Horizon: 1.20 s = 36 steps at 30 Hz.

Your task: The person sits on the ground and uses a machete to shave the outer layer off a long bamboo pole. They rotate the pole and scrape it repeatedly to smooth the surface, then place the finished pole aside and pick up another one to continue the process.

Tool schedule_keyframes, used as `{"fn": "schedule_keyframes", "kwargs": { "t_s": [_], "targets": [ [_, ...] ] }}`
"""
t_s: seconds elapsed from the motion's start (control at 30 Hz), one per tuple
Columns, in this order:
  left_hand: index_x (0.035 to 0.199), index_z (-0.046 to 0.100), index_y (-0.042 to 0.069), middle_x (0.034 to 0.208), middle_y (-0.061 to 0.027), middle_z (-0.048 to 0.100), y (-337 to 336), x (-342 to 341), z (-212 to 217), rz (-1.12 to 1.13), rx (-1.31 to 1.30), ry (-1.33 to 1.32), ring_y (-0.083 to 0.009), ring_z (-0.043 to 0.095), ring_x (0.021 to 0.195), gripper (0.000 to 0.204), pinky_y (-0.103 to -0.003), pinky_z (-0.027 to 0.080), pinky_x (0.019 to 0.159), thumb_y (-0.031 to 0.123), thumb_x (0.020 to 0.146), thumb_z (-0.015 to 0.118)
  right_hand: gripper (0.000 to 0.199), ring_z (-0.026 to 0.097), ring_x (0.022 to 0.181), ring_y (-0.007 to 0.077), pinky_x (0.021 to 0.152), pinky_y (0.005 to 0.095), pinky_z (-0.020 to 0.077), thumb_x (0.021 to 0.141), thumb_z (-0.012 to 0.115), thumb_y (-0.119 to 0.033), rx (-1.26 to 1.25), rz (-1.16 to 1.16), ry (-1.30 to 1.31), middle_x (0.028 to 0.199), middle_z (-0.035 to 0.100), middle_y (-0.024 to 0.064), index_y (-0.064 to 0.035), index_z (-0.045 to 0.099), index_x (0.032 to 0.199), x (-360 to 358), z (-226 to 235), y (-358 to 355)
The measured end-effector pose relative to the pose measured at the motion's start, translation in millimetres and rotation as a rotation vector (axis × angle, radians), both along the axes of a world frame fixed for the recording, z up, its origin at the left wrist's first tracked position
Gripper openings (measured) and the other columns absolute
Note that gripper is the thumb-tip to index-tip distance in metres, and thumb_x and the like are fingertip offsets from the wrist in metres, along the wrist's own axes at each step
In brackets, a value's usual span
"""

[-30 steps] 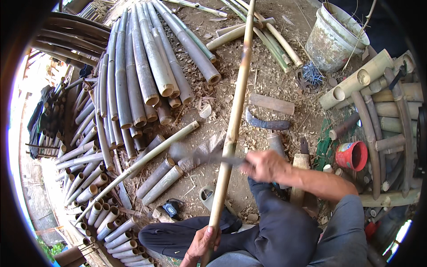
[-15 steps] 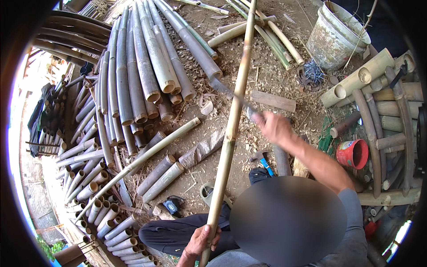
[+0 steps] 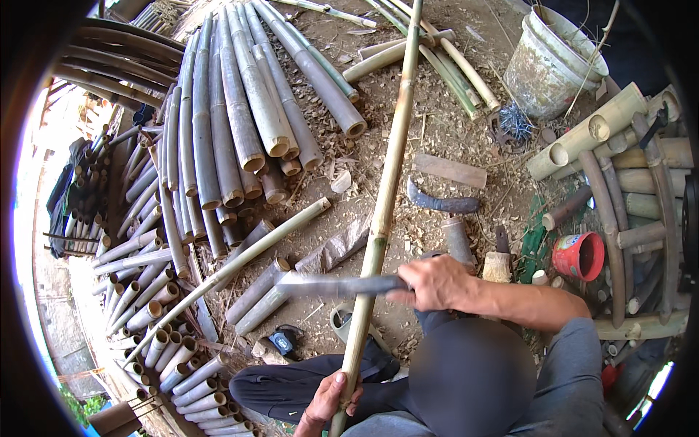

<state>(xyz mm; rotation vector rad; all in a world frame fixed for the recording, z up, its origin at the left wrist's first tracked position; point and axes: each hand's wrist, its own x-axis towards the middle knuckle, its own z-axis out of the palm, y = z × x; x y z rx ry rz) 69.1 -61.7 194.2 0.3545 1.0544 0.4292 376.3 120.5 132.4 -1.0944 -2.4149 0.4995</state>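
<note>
Bare ground [image 3: 400,309] was strewn with pale chips and shavings. At the upper left it was covered by a broad row of long bamboo poles [image 3: 240,102], laid side by side with their cut ends turned toward the person. Down the middle, a single slender pole [image 3: 388,175] was held at a slant, its upper part carried past the top edge and its lower end brought near the person's lap. At the lower left, short bamboo tubes [image 3: 182,357] were heaped with open ends showing. A stained white bucket [image 3: 546,73] was set at the upper right. A long knife [image 3: 320,285], its blade blurred, was held level across the front of the slender pole; whether the pole was touched by it could not be told. Beyond, a curved dark piece [image 3: 440,200] was left on the ground. A red pot [image 3: 579,256] was tipped toward the right. The knife's handle was gripped by the closed right hand [image 3: 437,282]. The slender pole was clasped near its lower end by the left hand [image 3: 331,397], fingers wrapped around it.
</note>
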Motion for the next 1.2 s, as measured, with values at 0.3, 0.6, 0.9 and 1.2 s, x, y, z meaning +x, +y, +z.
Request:
{"fn": "schedule_keyframes", "kwargs": {
  "t_s": [0.3,0.6,0.9,1.2],
  "targets": [
    [0.104,0.052,-0.002,0.064,-0.0076,0.05,-3.6,-6.9,0.2,0.034,-0.138,-0.095,-0.0187,0.052,0.051,0.065,-0.029,0.045,0.049,0.061,0.098,0.041,0.065,0.032,0.034,0.0075,0.026,0.0294,0.0286,0.1,0.028,-0.066,0.028,0.014,0.062,0.046,0.041,-0.0023,-0.0136,0.046,0.066,-2.0,-13.0,10.1],
    [0.109,0.051,-0.003,0.064,-0.0057,0.051,-4.6,-16.8,-14.6,0.091,-0.195,-0.304,-0.0155,0.049,0.049,0.065,-0.026,0.043,0.048,0.06,0.1,0.035,0.068,0.039,0.035,0.0086,0.026,0.0302,0.0324,0.098,0.029,-0.069,0.106,0.006,0.138,0.05,0.047,0.0007,-0.0122,0.051,0.069,-11.7,-19.2,4.5],
    [0.12,0.049,-0.004,0.1,-0.0215,0.062,-31.8,-79.6,47.0,-1.056,0.629,1.101,-0.0364,0.062,0.09,0.062,-0.046,0.051,0.077,0.037,0.081,0.076,0.075,0.047,0.043,0.009,0.037,0.0257,0.0382,0.096,0.032,-0.073,-0.475,-0.793,0.266,0.06,0.051,-0.0021,-0.0027,0.059,0.102,86.1,-39.0,87.2],
    [0.151,0.019,-0.004,0.144,-0.0306,0.038,78.9,11.9,26.1,-0.595,0.828,1.278,-0.0438,0.036,0.136,0.102,-0.047,0.033,0.112,0.036,0.079,0.079,0.048,0.053,0.046,0.0105,0.042,0.0275,0.0439,0.098,0.056,-0.049,-0.769,-0.924,0.688,0.061,0.054,0.0015,-0.0025,0.057,0.111,103.1,-33.0,19.8]
  ]
}}
